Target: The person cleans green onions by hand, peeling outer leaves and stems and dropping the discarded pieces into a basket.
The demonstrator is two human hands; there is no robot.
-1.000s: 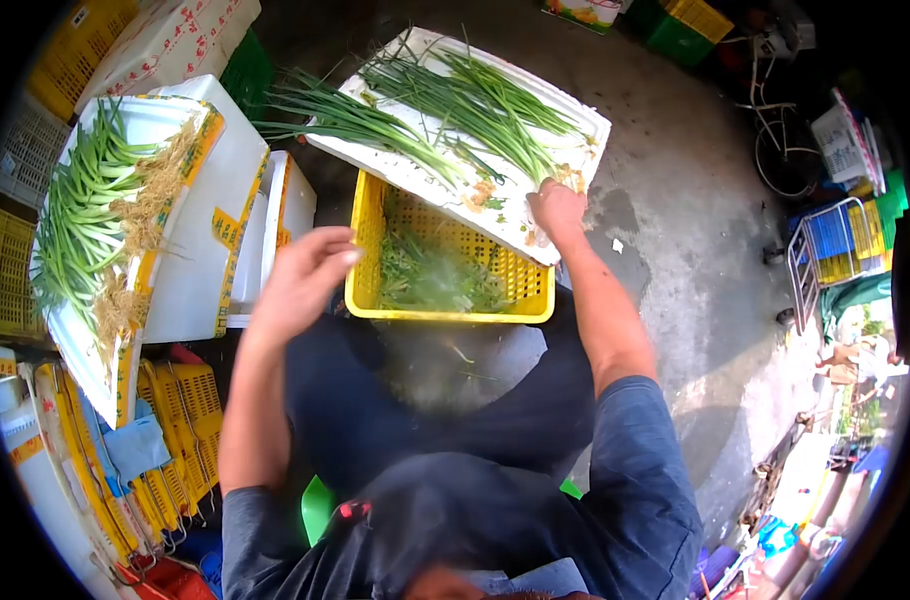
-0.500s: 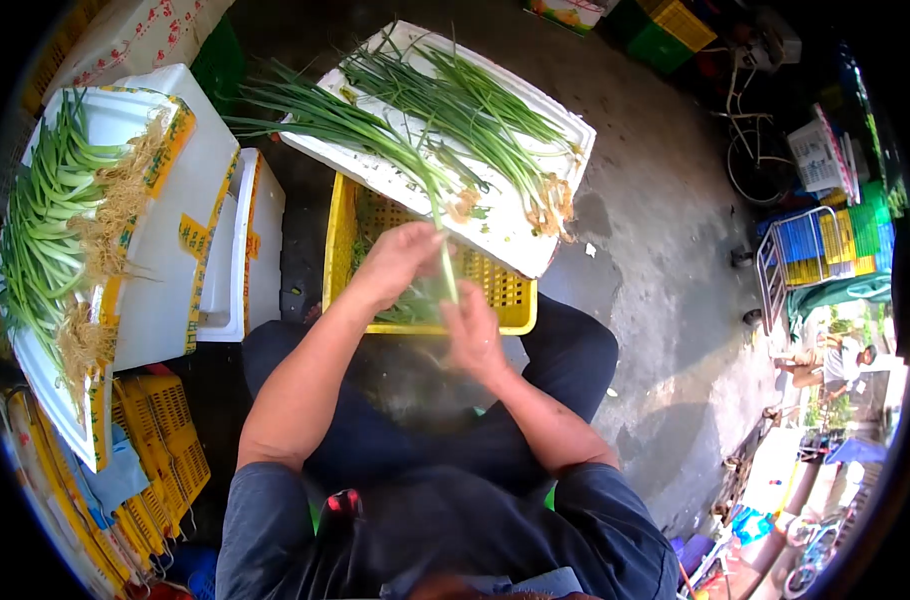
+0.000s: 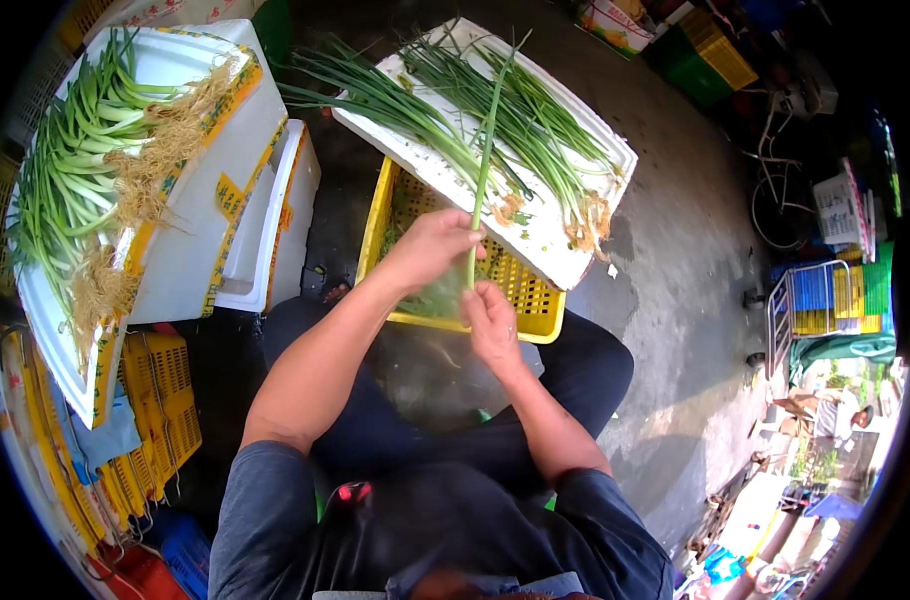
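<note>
One long green onion stalk (image 3: 490,140) stands between my hands, its leaf tip pointing away over the white foam board. My left hand (image 3: 437,246) pinches the stalk partway along, and my right hand (image 3: 492,318) is closed on its lower end. Both are above the near part of a yellow basket (image 3: 545,325) holding loose green leaves. Beyond it, the tilted white foam board (image 3: 615,150) carries green onions (image 3: 535,125) in loose bunches, roots toward the right. At the left, more green onions (image 3: 90,165) with long tan roots lie in a white foam box (image 3: 190,60).
Yellow crates (image 3: 165,400) stand at the lower left. More foam boxes (image 3: 295,220) are left of the basket. At the right are a metal cart (image 3: 810,310), a bicycle (image 3: 780,200) and, farther off, a person (image 3: 835,415). Green and yellow crates (image 3: 710,60) sit at the top right.
My right hand has left the bunch on the board, and my left hand has come in from the side. Both now hold one stalk over the basket. The view has shifted slightly.
</note>
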